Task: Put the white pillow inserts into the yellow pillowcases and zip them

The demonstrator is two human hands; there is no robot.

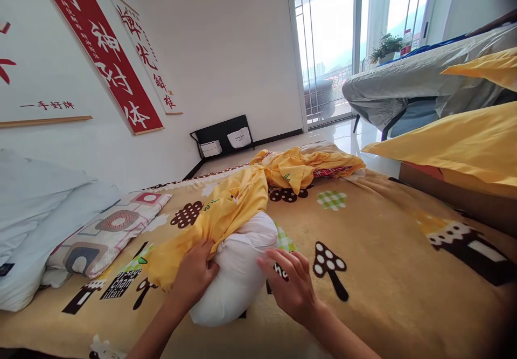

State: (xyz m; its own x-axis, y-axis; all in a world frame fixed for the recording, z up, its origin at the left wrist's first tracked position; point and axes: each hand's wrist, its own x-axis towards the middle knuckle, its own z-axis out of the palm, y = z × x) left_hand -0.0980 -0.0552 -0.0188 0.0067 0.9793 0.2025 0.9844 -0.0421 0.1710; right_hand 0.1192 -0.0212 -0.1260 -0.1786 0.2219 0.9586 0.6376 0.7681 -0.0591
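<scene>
A plump white pillow (234, 278) lies on the blanket in front of me, partly inside a yellow pillowcase (238, 200). The yellow cloth is bunched and wrinkled along the pillow's far left side. My left hand (197, 270) is closed on the pillowcase edge, with its thumb against the white pillow. At the pillow's right side, my right hand (293, 286) has its thumb and fingertips curled together in a pinch on the white fabric. Blanket print shows through the gap behind that pinch. The pillow's far end is hidden under the yellow cloth.
A tan printed blanket (375, 229) covers the bed. A patterned pillow (117, 229) and white bedding (48, 208) lie at left. More yellow cloth (456, 138) hangs at right. Beyond stand a black low rack (222, 132) and a plastic-covered piece of furniture (404, 73).
</scene>
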